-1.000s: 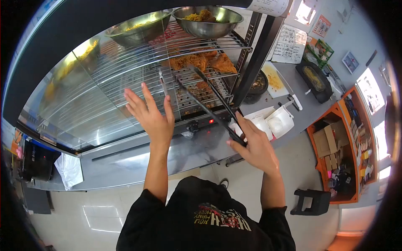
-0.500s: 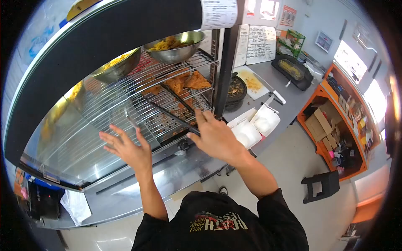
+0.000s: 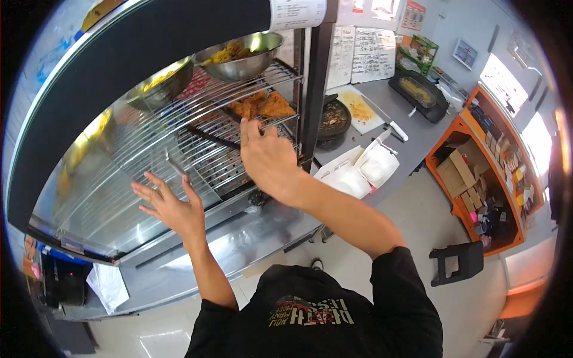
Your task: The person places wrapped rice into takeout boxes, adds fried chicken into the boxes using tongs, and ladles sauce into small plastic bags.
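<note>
My right hand point(image 3: 270, 156) is closed around black tongs point(image 3: 213, 138), whose two arms reach into a glass-fronted display cabinet point(image 3: 314, 89). The tongs' tips are hard to make out among the wire shelves point(image 3: 161, 128). Orange-brown fried pieces point(image 3: 271, 105) lie on a rack just beyond my right hand. My left hand point(image 3: 174, 206) is spread, fingers apart, at the cabinet's sliding glass pane point(image 3: 113, 197), near its small metal handle point(image 3: 174, 163); whether it touches the glass I cannot tell. Metal bowls point(image 3: 248, 67) of yellow food stand on the upper shelf.
An open takeout box point(image 3: 358, 172) with white contents sits on the counter right of the cabinet. Behind it are a dark pan point(image 3: 334, 118), a cutting board point(image 3: 360, 111) with crumbs and a white-handled knife point(image 3: 398, 131). A black stool point(image 3: 456, 264) stands on the floor.
My right hand has moved left, up and deeper into the cabinet with the tongs. My left hand has shifted slightly left and stays spread. The view has moved a little.
</note>
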Tool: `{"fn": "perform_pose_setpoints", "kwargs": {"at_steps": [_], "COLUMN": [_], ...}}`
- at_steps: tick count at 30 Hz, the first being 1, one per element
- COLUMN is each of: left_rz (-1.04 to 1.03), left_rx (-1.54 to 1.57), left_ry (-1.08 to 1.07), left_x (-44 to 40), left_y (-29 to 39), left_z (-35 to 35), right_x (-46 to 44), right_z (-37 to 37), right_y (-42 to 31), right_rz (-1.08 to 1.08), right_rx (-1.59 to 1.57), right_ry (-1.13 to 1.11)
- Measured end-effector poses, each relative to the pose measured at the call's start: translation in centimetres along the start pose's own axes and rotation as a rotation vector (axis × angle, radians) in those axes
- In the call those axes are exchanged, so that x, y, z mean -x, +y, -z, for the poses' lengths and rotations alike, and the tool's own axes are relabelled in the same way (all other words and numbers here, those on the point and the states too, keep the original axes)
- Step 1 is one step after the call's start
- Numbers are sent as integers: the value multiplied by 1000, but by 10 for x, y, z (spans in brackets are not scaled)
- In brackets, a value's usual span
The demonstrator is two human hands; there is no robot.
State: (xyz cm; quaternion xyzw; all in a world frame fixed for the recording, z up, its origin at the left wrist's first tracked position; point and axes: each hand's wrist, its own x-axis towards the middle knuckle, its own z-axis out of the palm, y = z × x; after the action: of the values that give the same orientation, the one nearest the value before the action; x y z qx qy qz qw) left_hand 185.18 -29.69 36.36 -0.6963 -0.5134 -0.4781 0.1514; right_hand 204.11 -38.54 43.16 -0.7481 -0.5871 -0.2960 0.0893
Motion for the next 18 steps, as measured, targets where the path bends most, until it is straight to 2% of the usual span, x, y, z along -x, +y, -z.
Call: {"fn": "perform_pose_setpoints", "kwargs": {"at_steps": [7,14,18], "left_rz": [49,57,53], "left_rx": [-11,-4,-9], "left_ry": [-36,-18,-20], "left_x": [-2,-3,-3], "left_y": [-11,-26,-31], "left_z": [6,7,8], "right_x": [4,28,36], "right_z": [-6,23,26], "right_y": [17,25,24], "right_rz": [95,164,120], "right_rx": [108,141,139], "right_ry": [115,76,78]}}
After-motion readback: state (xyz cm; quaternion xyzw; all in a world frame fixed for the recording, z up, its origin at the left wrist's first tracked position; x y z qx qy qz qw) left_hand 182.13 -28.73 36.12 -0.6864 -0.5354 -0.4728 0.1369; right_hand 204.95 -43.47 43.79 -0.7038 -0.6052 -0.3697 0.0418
